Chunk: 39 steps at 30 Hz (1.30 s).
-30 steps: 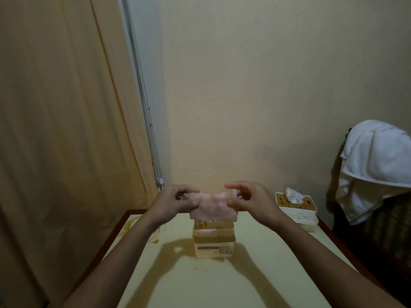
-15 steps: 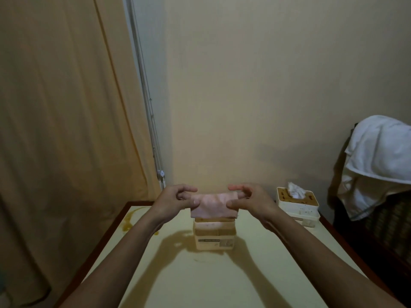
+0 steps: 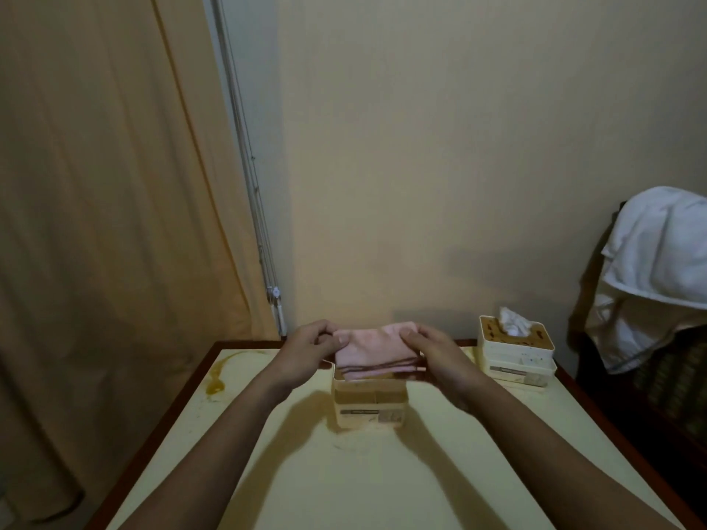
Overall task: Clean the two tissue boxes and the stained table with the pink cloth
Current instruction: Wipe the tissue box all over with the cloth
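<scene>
- Cream, yellow-stained table [image 3: 344, 472] bears a white plastic central tissue box [image 3: 369, 409] and a second tissue box [image 3: 516, 357] far right
- Folded pink cloth [image 3: 373, 348] held at the central tissue box's top — soft, light, likely best pinched at its ends
- Left hand [image 3: 306, 350] and right hand [image 3: 432, 353] each pinch one end

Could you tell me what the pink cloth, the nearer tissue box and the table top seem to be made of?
The pink cloth looks like soft fabric: it folds into limp layers with a darker stitched edge. The nearer tissue box seems to be smooth cream plastic with a brown, perhaps wood-look, band. The table top looks like pale, faintly glossy laminate framed by dark wood.
</scene>
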Available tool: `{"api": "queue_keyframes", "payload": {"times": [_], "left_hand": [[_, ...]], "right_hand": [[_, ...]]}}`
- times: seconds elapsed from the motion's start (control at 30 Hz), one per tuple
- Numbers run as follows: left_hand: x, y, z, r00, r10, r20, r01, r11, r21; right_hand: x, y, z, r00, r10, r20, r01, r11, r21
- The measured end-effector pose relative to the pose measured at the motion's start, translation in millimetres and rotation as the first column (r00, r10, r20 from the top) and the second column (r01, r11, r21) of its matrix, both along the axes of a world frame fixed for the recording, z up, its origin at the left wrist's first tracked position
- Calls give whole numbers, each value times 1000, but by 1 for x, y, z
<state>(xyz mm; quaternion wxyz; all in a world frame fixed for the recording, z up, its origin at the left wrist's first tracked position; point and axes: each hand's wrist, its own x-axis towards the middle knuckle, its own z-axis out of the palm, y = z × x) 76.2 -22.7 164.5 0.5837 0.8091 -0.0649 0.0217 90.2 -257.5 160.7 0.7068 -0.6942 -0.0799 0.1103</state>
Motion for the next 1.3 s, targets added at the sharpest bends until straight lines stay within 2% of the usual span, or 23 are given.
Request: {"api": "queue_keyframes", "payload": {"times": [0.07,0.13,0.2,0.3,0.37,0.43,0.57,0.63,0.77,0.87,0.97,1.03,1.17,1.3], "left_hand": [[4,1,-12,1000,11,-9,-12,1000,-20],[8,6,-27,999,12,-34,-13,1000,-28],[12,14,-42,998,-10,-67,10,1000,3],[23,23,-63,995,-33,-92,47,988,148],[33,29,-78,995,-49,-90,69,968,241],[47,35,-92,995,-64,-77,81,964,251],[80,49,-115,998,59,-11,-54,969,243],[95,53,-120,999,50,6,-50,962,267],[121,53,-130,998,-59,18,48,932,359],[130,50,-147,999,-39,-11,40,917,396],[128,44,-163,999,-25,-27,34,914,404],[127,42,-168,1000,-2,-21,10,923,384],[124,42,-169,999,32,13,-35,891,452],[126,42,-167,999,38,26,-46,869,493]], "right_hand": [[-1,7,-11,991,28,-129,-9,990,143],[1,12,-24,988,27,-153,-5,990,141],[10,13,-43,999,-37,-38,37,999,-7],[29,16,-65,961,-75,266,153,946,-286],[42,20,-77,903,-14,430,180,920,-348],[54,27,-84,829,64,556,200,894,-400],[76,40,-103,738,261,622,216,782,-585],[82,44,-115,675,343,653,266,712,-649],[94,51,-141,503,399,767,484,605,-632],[99,60,-157,462,389,797,548,581,-602],[104,74,-162,439,346,830,587,589,-556],[107,84,-161,456,342,822,585,581,-566],[111,87,-169,451,439,777,572,526,-629],[118,59,-173,436,443,783,633,467,-617]]}}
